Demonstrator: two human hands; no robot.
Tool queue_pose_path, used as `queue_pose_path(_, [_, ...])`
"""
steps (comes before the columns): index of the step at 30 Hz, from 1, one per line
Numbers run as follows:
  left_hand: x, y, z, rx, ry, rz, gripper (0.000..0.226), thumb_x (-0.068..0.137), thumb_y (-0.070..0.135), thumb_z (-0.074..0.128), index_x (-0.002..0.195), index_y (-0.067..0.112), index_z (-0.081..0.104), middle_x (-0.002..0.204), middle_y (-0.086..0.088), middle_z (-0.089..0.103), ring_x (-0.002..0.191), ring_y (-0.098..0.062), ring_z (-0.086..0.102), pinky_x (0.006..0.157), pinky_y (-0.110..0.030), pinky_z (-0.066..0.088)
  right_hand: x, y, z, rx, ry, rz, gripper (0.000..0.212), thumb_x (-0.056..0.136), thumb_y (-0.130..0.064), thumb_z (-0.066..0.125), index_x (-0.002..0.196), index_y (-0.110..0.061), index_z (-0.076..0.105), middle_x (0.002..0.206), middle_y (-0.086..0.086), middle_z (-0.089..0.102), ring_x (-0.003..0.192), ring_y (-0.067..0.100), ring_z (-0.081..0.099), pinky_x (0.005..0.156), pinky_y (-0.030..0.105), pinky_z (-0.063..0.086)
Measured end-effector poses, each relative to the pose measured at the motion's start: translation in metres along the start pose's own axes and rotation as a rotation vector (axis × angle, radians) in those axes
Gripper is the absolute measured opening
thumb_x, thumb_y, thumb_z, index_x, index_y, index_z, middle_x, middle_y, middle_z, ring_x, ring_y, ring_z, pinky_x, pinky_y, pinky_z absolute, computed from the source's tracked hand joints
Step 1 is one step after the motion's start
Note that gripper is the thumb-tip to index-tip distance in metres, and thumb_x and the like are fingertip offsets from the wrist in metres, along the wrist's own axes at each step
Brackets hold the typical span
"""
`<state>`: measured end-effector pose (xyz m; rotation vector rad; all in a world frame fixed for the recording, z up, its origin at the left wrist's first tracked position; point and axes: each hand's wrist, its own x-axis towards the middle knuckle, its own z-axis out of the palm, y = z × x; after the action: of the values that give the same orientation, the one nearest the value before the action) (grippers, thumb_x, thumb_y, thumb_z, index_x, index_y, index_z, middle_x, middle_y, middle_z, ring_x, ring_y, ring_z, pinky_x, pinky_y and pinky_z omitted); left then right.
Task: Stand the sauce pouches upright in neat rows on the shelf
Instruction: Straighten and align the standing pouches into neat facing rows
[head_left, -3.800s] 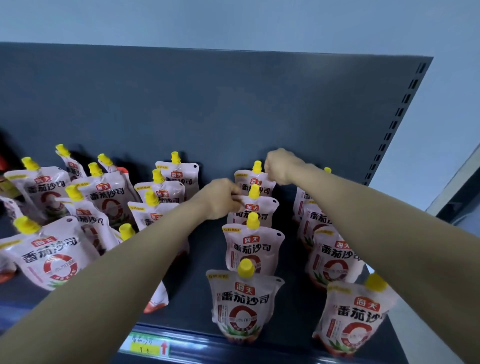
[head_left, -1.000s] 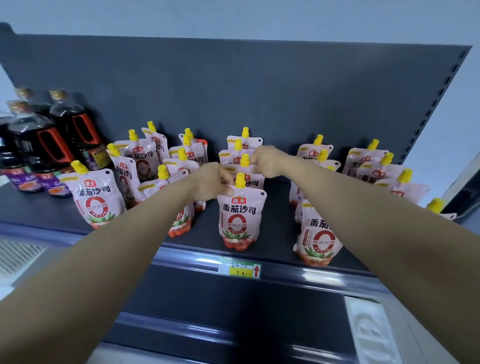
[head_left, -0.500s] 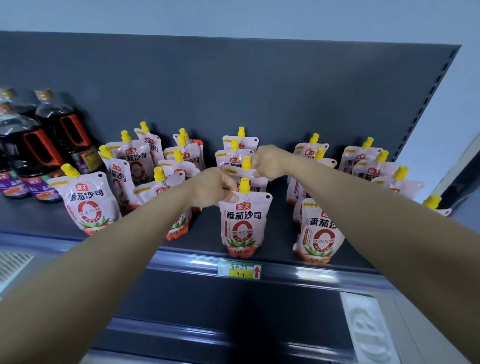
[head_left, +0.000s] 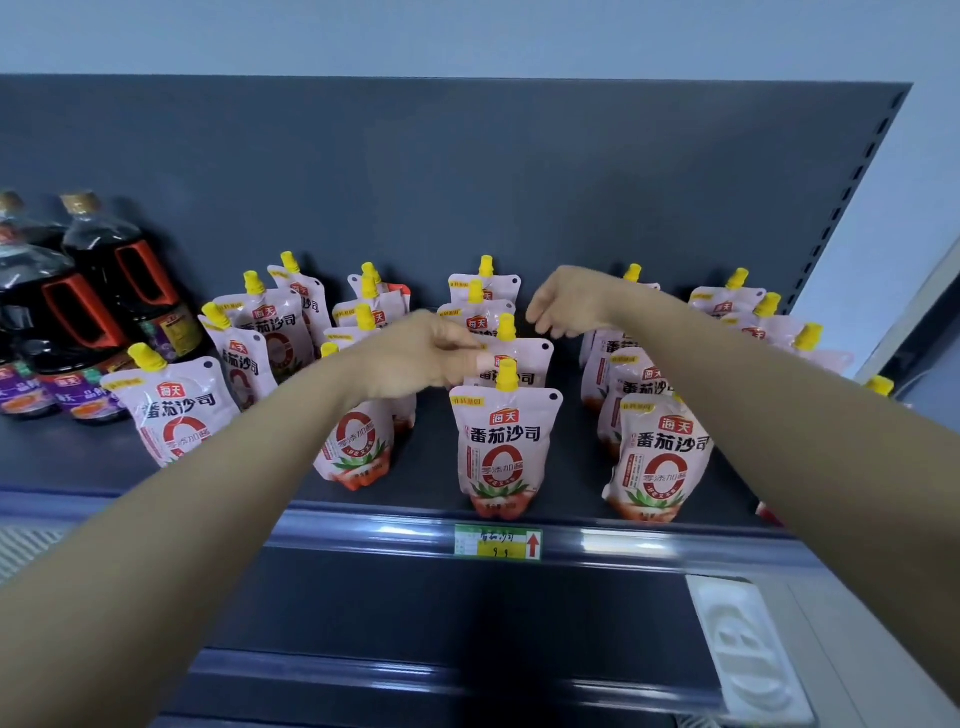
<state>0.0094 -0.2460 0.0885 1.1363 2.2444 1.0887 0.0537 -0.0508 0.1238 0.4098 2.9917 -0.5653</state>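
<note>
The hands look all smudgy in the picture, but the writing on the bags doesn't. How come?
Head view: the left hand and right hand are smeared by motion blur, while the front pouch stands sharp; the wide lens stretches both forearms toward the bottom corners; glare streaks shine on the shelf rail.

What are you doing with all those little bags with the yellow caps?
A person is tidying tomato sauce pouches on a dark shelf. The middle row stands straight, its front pouch upright at the edge. The left hand is at the top corner of the second pouch; blur hides whether it pinches. The right hand hovers open beside the back of that row, holding nothing. The left pouches lean crookedly.
</note>
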Motion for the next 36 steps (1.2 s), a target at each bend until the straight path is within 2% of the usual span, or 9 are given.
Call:
queue_pose_path(6, [0.028,-0.003,-0.017,0.141,0.226,-0.042,0.023,0.086,0.01,0.062,0.109,0.008,0.063,0.112,-0.006,0.066,0.105,-0.019,0.06,0.095,-0.03,0.045,0.029,0.005,-0.007,-0.088,0.088,-0.03,0.035,0.092,-0.006,0.052,0.126,-0.002,0.06,0.13,0.014,0.06,0.121,0.029,0.055,0.104,0.035,0.044])
queue_pose_path(11, [0.053,-0.014,-0.008,0.287,0.189,-0.088,0.031,0.085,0.01,0.063,0.116,0.006,0.059,0.122,-0.007,0.06,0.095,-0.012,0.052,0.081,-0.019,0.038,0.07,-0.003,-0.001,-0.134,0.012,-0.11,0.044,0.091,-0.008,0.056,0.134,-0.001,0.051,0.139,0.015,0.053,0.127,0.031,0.049,0.109,0.038,0.039])
queue_pose_path(14, [0.064,-0.021,-0.007,0.305,0.142,-0.089,0.021,0.083,0.008,0.064,0.104,0.005,0.064,0.114,-0.005,0.061,0.088,-0.008,0.049,0.067,-0.014,0.036,0.095,-0.007,0.004,-0.184,-0.056,-0.126,0.036,0.091,-0.012,0.056,0.123,0.004,0.058,0.124,0.019,0.06,0.115,0.034,0.056,0.098,0.04,0.046])
queue_pose_path(18, [0.075,-0.028,-0.006,0.33,0.119,-0.096,0.012,0.08,0.009,0.068,0.087,0.0,0.068,0.08,0.005,0.055,0.082,-0.01,0.052,0.062,-0.011,0.034,0.115,-0.005,0.014,-0.25,-0.099,-0.106,0.027,0.09,-0.016,0.059,0.066,-0.005,0.053,0.07,0.01,0.051,0.073,0.025,0.051,0.052,0.026,0.037])
queue_pose_path(20, [0.08,-0.03,-0.004,0.328,0.084,-0.111,0.013,0.079,0.009,0.069,0.074,-0.003,0.066,0.068,0.008,0.051,0.08,-0.008,0.05,0.056,-0.006,0.03,0.118,-0.005,0.015,-0.279,-0.068,-0.125,0.019,0.088,-0.017,0.063,0.072,-0.007,0.057,0.074,0.009,0.052,0.074,0.025,0.049,0.055,0.026,0.037])
queue_pose_path(22, [0.084,-0.031,0.001,0.318,0.056,-0.137,0.027,0.078,0.009,0.069,0.057,0.003,0.056,0.056,0.003,0.048,0.067,-0.011,0.044,0.06,-0.017,0.031,0.12,-0.002,0.013,-0.286,-0.049,-0.149,0.016,0.085,-0.017,0.066,0.089,-0.002,0.066,0.083,0.011,0.056,0.076,0.024,0.052,0.066,0.027,0.042])
queue_pose_path(27, [0.091,-0.031,0.01,0.368,0.058,-0.195,0.014,0.077,0.011,0.071,0.075,-0.002,0.068,0.061,-0.007,0.056,0.063,-0.02,0.052,0.068,-0.034,0.048,0.119,0.013,0.005,-0.323,-0.072,-0.195,0.029,0.084,-0.016,0.065,0.104,0.006,0.069,0.091,0.022,0.066,0.085,0.03,0.064,0.076,0.03,0.052])
queue_pose_path(30, [0.093,-0.03,0.009,0.383,0.068,-0.197,0.039,0.076,0.01,0.071,0.044,0.015,0.05,0.049,0.0,0.048,0.048,-0.014,0.045,0.051,-0.025,0.037,0.116,0.021,0.0,-0.325,-0.08,-0.188,0.028,0.084,-0.015,0.066,0.1,0.008,0.069,0.086,0.023,0.064,0.074,0.025,0.059,0.072,0.03,0.051])
queue_pose_path(36, [0.093,-0.029,0.012,0.375,0.108,-0.201,0.048,0.078,0.006,0.069,0.04,0.021,0.043,0.048,0.002,0.047,0.052,-0.016,0.049,0.057,-0.025,0.04,0.113,0.026,-0.005,-0.26,-0.161,-0.139,0.028,0.082,-0.01,0.066,0.099,0.012,0.068,0.074,0.018,0.061,0.049,0.016,0.057,0.051,0.02,0.043])
